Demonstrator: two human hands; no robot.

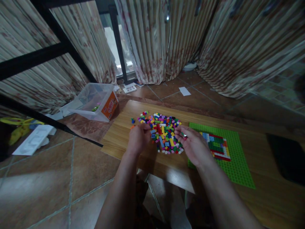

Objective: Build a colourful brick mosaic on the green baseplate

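Seen from a head-worn camera, a person's two bare hands work over a loose heap of small, many-coloured bricks (172, 142) on a long wooden table (119, 135). The left hand (140, 135) is at the heap's left edge, its fingers curled inward; whether they grip a brick cannot be told. The right hand (192, 141) is at the heap's right edge, palm partly turned up and fingers bent, with a tiny bright piece (185, 136) showing beside them; whether it is gripped is unclear. Just right of the heap, partly behind the right hand and forearm, lies a green baseplate (240, 159) bearing a flat build (215, 144) of red, white, blue, green and yellow bricks. A dark flat object (286, 156) lies farther right. Beyond the table's left end sits a clear bin (92, 101) with an orange label (110, 106); patterned curtains (152, 47) hang behind, above a tiled floor (90, 168).
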